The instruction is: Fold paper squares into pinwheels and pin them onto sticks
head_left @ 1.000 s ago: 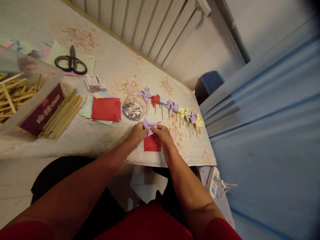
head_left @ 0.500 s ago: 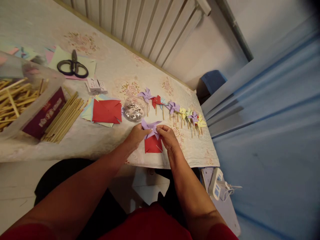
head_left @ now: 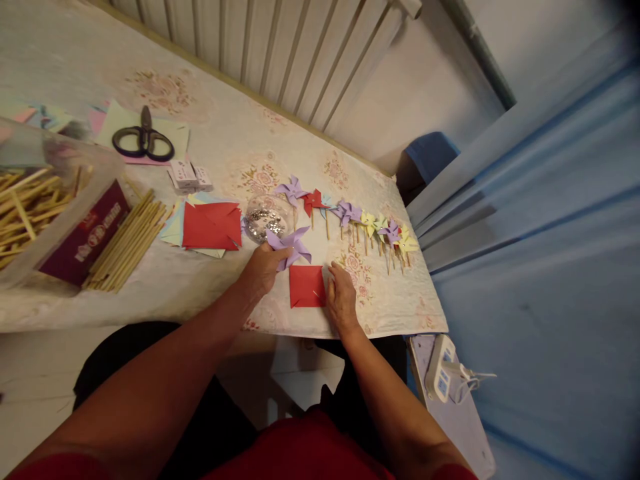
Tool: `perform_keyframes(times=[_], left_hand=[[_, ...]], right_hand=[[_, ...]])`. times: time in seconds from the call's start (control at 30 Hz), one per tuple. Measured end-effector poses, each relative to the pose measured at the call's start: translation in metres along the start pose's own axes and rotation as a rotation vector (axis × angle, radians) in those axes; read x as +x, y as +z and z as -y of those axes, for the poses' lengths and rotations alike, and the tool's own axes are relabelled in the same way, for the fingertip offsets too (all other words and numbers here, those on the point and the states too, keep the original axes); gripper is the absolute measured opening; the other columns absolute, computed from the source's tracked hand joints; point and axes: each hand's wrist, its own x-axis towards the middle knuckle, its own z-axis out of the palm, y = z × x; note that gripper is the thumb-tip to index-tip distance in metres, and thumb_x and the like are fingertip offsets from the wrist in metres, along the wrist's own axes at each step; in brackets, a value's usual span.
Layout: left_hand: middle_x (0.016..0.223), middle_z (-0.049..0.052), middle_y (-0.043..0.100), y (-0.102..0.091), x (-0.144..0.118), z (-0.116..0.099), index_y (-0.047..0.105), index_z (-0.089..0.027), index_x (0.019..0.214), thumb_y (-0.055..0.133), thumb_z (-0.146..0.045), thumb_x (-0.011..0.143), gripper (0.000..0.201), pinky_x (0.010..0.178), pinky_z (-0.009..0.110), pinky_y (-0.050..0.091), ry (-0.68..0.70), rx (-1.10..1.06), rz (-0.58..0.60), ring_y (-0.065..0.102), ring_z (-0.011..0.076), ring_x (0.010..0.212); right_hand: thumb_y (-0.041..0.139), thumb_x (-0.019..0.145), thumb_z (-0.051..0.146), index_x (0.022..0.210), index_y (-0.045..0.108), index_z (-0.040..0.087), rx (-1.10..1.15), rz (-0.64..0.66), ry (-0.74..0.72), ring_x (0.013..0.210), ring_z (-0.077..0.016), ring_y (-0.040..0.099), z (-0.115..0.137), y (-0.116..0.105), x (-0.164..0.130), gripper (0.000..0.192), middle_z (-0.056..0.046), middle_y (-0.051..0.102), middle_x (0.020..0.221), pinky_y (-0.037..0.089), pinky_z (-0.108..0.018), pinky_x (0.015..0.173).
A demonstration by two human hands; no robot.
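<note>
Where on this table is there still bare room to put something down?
Bare cloth lies between the stick bundle and the left hand, along the near edge, and behind the pinwheel row toward the radiator. It is crowded around the red square, the paper stack, the bowl and the scissors.

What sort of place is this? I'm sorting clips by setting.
Probably a room at home, set up for paper crafts: a radiator along the wall, a floral tablecloth, and finished paper pinwheels lined up beside scissors and bamboo sticks.
</note>
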Motion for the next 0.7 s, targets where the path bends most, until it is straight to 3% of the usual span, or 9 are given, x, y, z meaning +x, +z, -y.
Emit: perform_keyframes(times=[0.17, 0.37, 0.57, 0.7], left_hand=[[0.074, -0.001, 0.067, 0.001, -0.003, -0.008, 0.065, -0.017, 0.081, 0.078, -0.021, 0.058, 0.027, 0.070, 0.027, 0.049, 0.022, -0.033, 0.011, 0.059, 0.0126, 0.070], [0.079, 0.001, 0.069, -0.002, -0.003, -0.008, 0.068, -0.017, 0.081, 0.079, -0.023, 0.058, 0.026, 0.075, 0.028, 0.051, 0.014, 0.007, 0.084, 0.061, 0.0142, 0.074], [0.083, 0.002, 0.071, -0.008, -0.006, -0.003, 0.071, -0.017, 0.084, 0.083, -0.020, 0.055, 0.031, 0.075, 0.028, 0.051, -0.025, -0.045, 0.175, 0.062, 0.0137, 0.074], [0.073, 0.000, 0.067, -0.022, -0.011, 0.006, 0.069, -0.017, 0.078, 0.086, -0.022, 0.055, 0.028, 0.066, 0.026, 0.048, -0.028, 0.001, 0.224, 0.058, 0.0122, 0.066]], right_hand=[[0.041, 0.099, 0.018, 0.146, 0.054, 0.021, -0.051, 0.259, -0.193, 0.144, -0.0273, 0.046, 0.017, 0.020, 0.011, 0.049, -0.015, 0.053, 0.152, 0.040, -0.053, 0.119], [0.051, 0.101, 0.033, 0.155, 0.040, 0.011, -0.201, 0.418, -0.217, 0.155, -0.0328, 0.027, 0.030, 0.041, 0.016, 0.059, -0.021, 0.039, 0.162, 0.024, -0.058, 0.125], [0.051, 0.102, 0.041, 0.152, 0.044, 0.009, -0.251, 0.434, -0.242, 0.155, -0.0326, 0.026, 0.033, 0.041, 0.017, 0.060, -0.022, 0.044, 0.158, 0.018, -0.058, 0.126], [0.050, 0.102, 0.042, 0.152, 0.043, 0.008, -0.258, 0.430, -0.244, 0.156, -0.0341, 0.022, 0.035, 0.040, 0.018, 0.060, -0.021, 0.035, 0.164, 0.019, -0.059, 0.125]])
